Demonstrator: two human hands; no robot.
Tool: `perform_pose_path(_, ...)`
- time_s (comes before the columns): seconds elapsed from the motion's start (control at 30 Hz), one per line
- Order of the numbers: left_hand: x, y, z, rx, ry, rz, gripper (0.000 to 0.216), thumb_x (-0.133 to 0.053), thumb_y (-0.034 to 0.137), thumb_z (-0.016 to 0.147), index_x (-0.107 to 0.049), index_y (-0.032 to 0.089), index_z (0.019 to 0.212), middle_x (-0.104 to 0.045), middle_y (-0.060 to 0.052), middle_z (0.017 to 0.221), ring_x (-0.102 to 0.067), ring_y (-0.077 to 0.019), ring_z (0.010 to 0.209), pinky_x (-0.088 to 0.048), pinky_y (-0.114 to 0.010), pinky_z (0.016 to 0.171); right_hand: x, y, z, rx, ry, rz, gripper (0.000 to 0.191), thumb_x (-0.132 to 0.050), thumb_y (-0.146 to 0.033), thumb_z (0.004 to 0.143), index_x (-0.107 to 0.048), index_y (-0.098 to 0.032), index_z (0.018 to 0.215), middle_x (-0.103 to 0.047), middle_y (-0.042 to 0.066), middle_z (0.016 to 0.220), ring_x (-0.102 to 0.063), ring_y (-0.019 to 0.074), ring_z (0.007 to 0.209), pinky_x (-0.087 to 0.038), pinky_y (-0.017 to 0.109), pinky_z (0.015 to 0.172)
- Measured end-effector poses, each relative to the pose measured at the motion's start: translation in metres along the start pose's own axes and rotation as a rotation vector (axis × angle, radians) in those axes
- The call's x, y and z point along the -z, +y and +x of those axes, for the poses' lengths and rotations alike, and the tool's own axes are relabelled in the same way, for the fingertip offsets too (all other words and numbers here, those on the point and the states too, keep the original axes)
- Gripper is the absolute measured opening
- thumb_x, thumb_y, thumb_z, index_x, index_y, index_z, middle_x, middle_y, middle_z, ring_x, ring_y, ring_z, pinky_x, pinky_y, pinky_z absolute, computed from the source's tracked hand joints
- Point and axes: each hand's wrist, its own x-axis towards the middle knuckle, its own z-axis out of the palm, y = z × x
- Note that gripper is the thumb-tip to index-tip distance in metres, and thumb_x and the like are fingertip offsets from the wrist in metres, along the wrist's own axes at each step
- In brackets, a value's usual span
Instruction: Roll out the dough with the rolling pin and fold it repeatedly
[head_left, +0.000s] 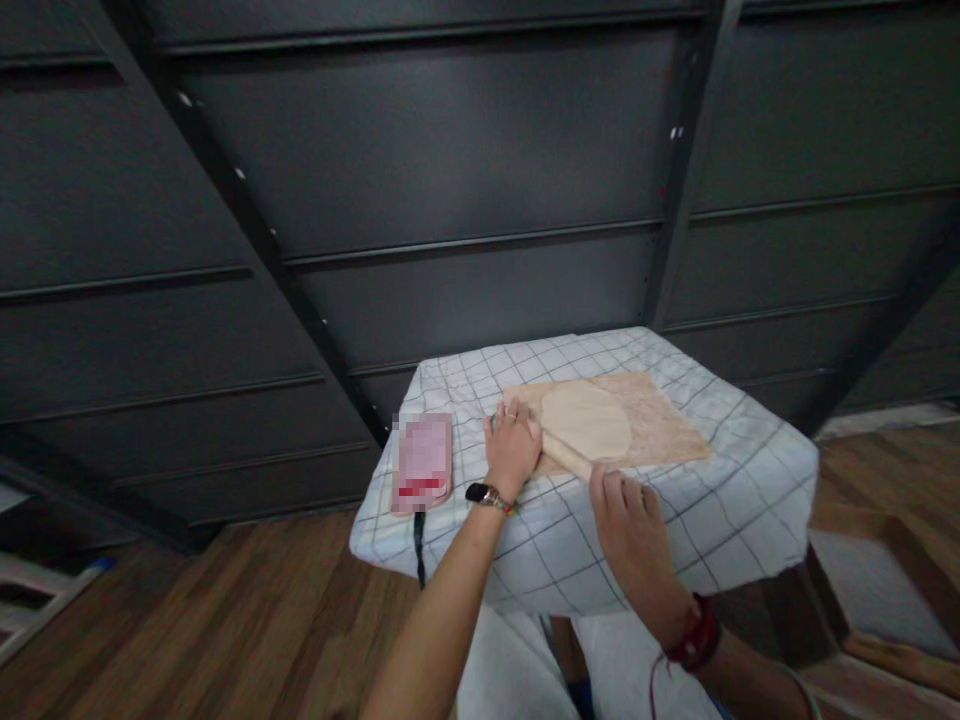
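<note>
A pale wooden rolling pin (568,456) lies slantwise over the near left part of a flat, rounded sheet of dough (589,418). Beneath the dough is a thin brown board (667,425) with a whitish, floury-looking surface. At the pin's left end, my left hand (514,443) is closed over it, palm down. My right hand (628,515) curls its fingers over the other end, nearest me. Both ends of the pin are hidden under the hands.
A white checked cloth (739,465) covers the small table. Left of my left hand lies a pinkish, blurred-out rectangular item (421,460), with a black strap (419,548) hanging below it. Dark metal panels (480,290) rise behind the table. An open cardboard box (885,590) is at the lower right.
</note>
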Motion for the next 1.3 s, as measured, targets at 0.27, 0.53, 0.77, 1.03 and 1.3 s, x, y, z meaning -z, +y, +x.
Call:
perform_pose_path(0.27, -0.002, -0.001, 0.000, 0.018, 0.015, -0.021, 0.044, -0.028, 0.025, 0.094, -0.059, 0.014, 0.122, -0.045, -0.007, 0.141, -0.029, -0.0301, 0.136, -0.024, -0.053, 0.109, -0.007, 0.026, 0.017, -0.002, -0.043, 0.144, 0.026, -0.046, -0.012, 0.087, -0.055, -0.011, 0.112, -0.057, 0.008, 0.084, -0.051, 0.0225, 0.077, -0.040, 0.037, 0.067)
perform_pose_path(0.53, -0.010, -0.013, -0.005, -0.043, 0.044, -0.095, 0.045, -0.026, 0.024, 0.096, -0.045, 0.017, 0.136, -0.033, -0.007, 0.148, -0.026, -0.0270, 0.138, -0.026, -0.050, 0.110, 0.014, -0.015, -0.010, -0.024, 0.028, 0.161, 0.041, -0.042, 0.000, 0.083, -0.052, -0.012, 0.121, -0.059, 0.011, 0.095, -0.053, 0.0228, 0.082, -0.044, 0.037, 0.071)
perform_pose_path(0.77, -0.003, -0.023, -0.010, -0.049, 0.016, -0.141, 0.046, -0.029, 0.019, 0.093, -0.043, 0.013, 0.136, -0.033, -0.011, 0.148, -0.030, -0.0264, 0.136, -0.026, -0.051, 0.109, 0.015, -0.006, -0.010, 0.060, 0.043, 0.302, 0.044, -0.047, 0.001, 0.081, -0.052, -0.014, 0.122, -0.059, 0.010, 0.094, -0.054, 0.0210, 0.081, -0.044, 0.033, 0.071)
perform_pose_path(1.03, 0.008, -0.022, 0.009, -0.178, -0.006, -0.084, 0.041, -0.025, 0.026, 0.097, -0.052, 0.016, 0.127, -0.045, -0.011, 0.139, -0.034, -0.0269, 0.133, -0.031, -0.048, 0.105, -0.007, 0.074, 0.036, 0.319, 0.019, 0.403, 0.033, -0.045, -0.013, 0.090, -0.054, -0.018, 0.122, -0.059, 0.009, 0.096, -0.052, 0.0209, 0.083, -0.041, 0.036, 0.079)
perform_pose_path(1.3, 0.006, 0.008, 0.048, -0.497, -0.169, -0.012, 0.038, -0.030, 0.022, 0.092, -0.052, 0.015, 0.122, -0.052, -0.009, 0.134, -0.043, -0.0207, 0.126, -0.031, -0.036, 0.106, -0.057, 0.123, 0.047, 0.313, -0.125, 0.514, 0.032, -0.042, -0.026, 0.095, -0.052, -0.014, 0.122, -0.061, 0.010, 0.100, -0.055, 0.0200, 0.091, -0.043, 0.032, 0.079)
